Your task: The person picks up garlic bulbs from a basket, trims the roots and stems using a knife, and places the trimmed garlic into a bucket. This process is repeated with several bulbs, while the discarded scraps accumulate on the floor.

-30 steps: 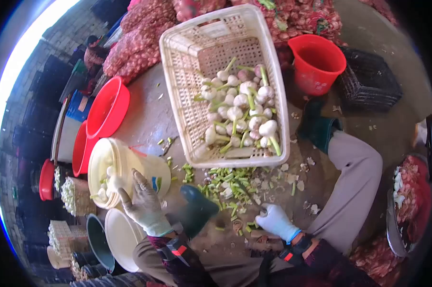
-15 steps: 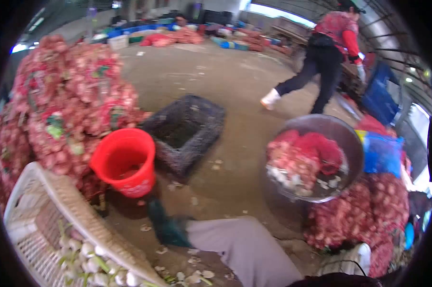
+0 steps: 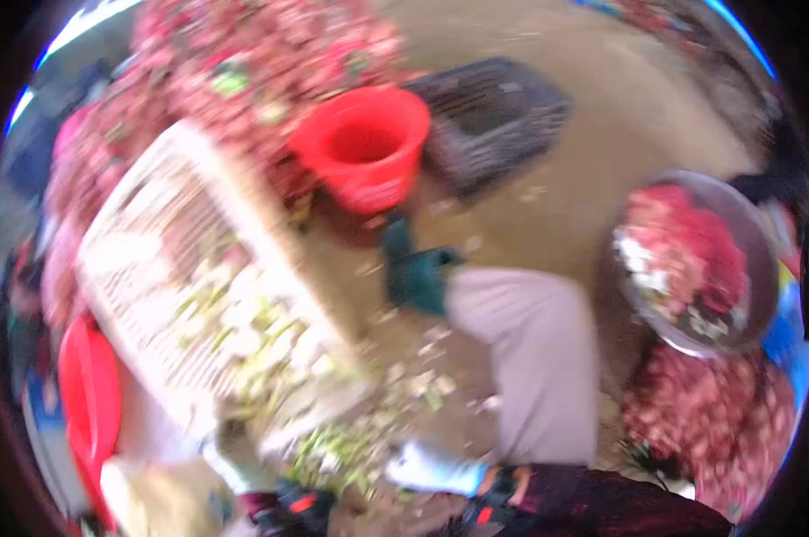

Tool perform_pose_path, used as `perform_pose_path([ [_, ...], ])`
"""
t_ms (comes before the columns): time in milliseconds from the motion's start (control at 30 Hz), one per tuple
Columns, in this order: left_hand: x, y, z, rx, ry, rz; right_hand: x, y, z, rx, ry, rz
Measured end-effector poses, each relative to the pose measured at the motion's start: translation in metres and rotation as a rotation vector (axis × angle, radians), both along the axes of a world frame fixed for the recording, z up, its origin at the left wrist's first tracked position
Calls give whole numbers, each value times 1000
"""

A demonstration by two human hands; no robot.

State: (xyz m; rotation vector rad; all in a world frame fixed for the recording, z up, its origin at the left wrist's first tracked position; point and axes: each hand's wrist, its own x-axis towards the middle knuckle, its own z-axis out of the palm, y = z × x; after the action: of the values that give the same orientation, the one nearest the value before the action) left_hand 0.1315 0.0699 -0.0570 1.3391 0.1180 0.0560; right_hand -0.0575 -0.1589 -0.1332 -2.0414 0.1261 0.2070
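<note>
My left hand (image 3: 231, 452), in a pale glove, is low in the view beside the near end of the white basket (image 3: 216, 152); blur hides its fingers. To the right, my right hand (image 3: 436, 468), also in a pale glove, is over the scraps (image 3: 337, 447) on the floor. Its fingers point left, but smearing hides their shape and anything in them. White bulbs with green stems (image 3: 274, 336) lie inside the basket.
Beyond the basket are a red bucket (image 3: 391, 183), a black crate (image 3: 503, 148) and stacked net sacks (image 3: 270, 54). At right, a metal basin (image 3: 767, 268) holds red netting and bulbs, with net sacks (image 3: 709, 412) beside it. My boot (image 3: 413, 273) is near the bucket.
The view has swung down and left. Both hands have come into view at the bottom, and more of the basket shows. The walking person seen earlier is out of view.
</note>
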Motion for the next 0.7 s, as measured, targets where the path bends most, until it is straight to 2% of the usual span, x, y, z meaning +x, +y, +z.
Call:
perform_pose_path([
  [33,-30,-15,28,392,97,13,11,-19,49,-63,-105,25],
  [67,-50,37,-38,553,-7,18,12,-21,55,40,-79,19],
  [100,-77,3,5,27,152,-28,17,-21,70,93,-123,10],
  [133,-100,-29,41,18,122,-43,20,-22,87,146,-221,21],
  [167,-121,-50,60,-4,90,-74,18,-22,92,81,-295,82],
  [233,-154,-48,56,-88,313,-23,9,-18,103,8,-392,214],
  [267,-168,-57,74,48,298,-50,2,-16,105,24,-384,228],
  [300,-178,-51,66,147,276,-67,-3,-14,105,-29,-412,294],
  [400,-197,-45,59,62,246,12,-11,-13,108,-122,-460,382],
  [467,-201,-41,64,364,238,-105,-14,-14,108,-168,-475,402],
  [567,-204,-39,60,403,201,-80,-15,-10,102,-196,-453,427],
  [700,-209,-28,31,377,175,-43,-12,-1,77,-162,-387,386],
])
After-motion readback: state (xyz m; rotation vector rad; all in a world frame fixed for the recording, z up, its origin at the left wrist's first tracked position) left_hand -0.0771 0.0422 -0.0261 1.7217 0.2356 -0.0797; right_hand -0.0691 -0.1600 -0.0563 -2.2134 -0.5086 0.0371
